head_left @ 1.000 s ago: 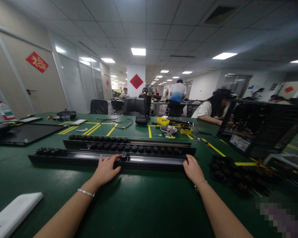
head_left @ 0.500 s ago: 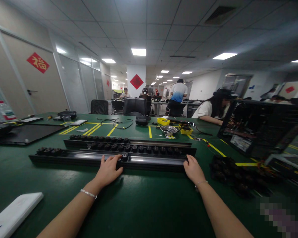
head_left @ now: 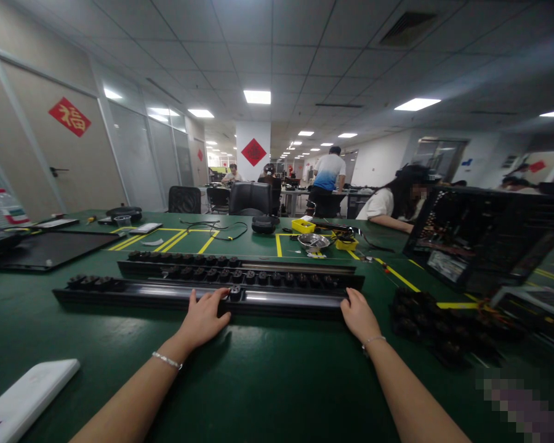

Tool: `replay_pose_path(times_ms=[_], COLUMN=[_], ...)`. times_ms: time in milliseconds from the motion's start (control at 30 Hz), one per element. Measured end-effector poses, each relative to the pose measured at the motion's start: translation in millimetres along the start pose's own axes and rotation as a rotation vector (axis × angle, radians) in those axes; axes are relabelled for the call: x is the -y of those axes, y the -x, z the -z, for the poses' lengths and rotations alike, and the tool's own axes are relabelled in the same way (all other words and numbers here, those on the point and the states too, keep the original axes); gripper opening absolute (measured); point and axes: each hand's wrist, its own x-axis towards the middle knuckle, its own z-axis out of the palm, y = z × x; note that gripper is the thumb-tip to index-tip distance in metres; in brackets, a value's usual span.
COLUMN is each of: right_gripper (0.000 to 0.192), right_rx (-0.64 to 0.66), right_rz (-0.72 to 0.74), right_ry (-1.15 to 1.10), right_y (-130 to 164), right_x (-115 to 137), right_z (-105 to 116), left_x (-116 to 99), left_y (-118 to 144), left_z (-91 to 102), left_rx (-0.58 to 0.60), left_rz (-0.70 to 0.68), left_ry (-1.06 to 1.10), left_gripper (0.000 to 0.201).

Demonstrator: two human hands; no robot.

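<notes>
A long black rail (head_left: 161, 294) with a shiny channel lies crosswise in front of me. One small black round-faced module (head_left: 235, 293) sits in its channel, and several more black modules (head_left: 90, 282) stand at the left end. My left hand (head_left: 206, 316) rests over the rail with its fingers apart, the index fingertip against the left side of the single module. Near the rail's right end, my right hand (head_left: 357, 315) grips the rail, fingers over the top and thumb low. Its fingertips are partly hidden.
Behind lie further black rails (head_left: 305, 269) with rows of modules. A pile of black parts (head_left: 436, 323) and an open computer case (head_left: 484, 240) stand right. A metal bowl (head_left: 313, 242) and yellow tray (head_left: 303, 226) are farther back. A white device (head_left: 32, 394) lies front left. A co-worker (head_left: 388, 203) sits across.
The single module has slid slightly to the right along the channel, with my left hand following it. My right hand has stayed at the rail's right end.
</notes>
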Motion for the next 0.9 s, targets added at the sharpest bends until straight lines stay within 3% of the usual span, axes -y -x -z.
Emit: replay_pose_path(times_ms=[300, 900], right_gripper=[0.053, 0.053], right_rx=[-0.014, 0.002], right_rz=[0.007, -0.004], right_ry=[0.006, 0.002], right_y=[-2.6, -1.1], right_x=[-3.0, -1.2], right_z=[-3.3, -1.2], left_x=[-4.1, -9.4], left_y=[-0.6, -2.5], left_z=[2.7, -11.6], left_rx=[0.016, -0.063], left_rz=[0.007, -0.004], left_ry=[-0.025, 0.001], left_gripper=[0.051, 0.047])
